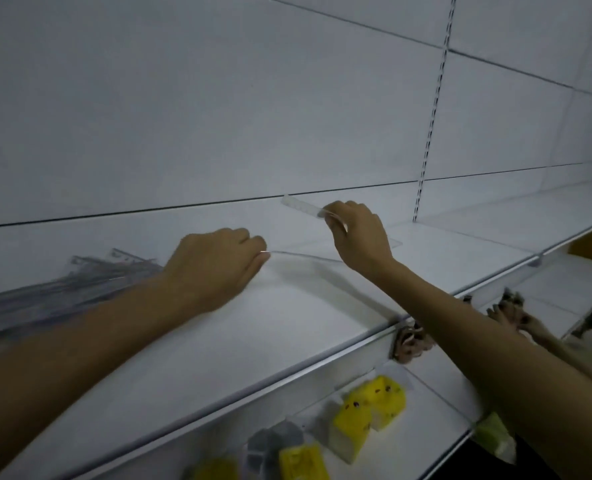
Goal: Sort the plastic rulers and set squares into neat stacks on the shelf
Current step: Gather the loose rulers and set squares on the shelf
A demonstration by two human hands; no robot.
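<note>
On the white shelf (287,327) a heap of clear plastic rulers and set squares (62,285) lies at the left. My left hand (215,268) rests on the shelf with curled fingers, pinching the corner of a clear flat sheet-like piece (308,254) that lies in front of the back panel. Further right, my right hand (360,233) is raised a little above the shelf and pinches a clear ruler (298,204), which sticks out to the upper left. Part of the ruler is hidden by the fingers.
A slotted upright (433,109) runs down the white back panel at the right. The lower shelf holds yellow packets (370,414) and grey ones (273,441). Small brown patterned items (412,341) hang under the shelf edge. Another person's hands (516,313) are at the right.
</note>
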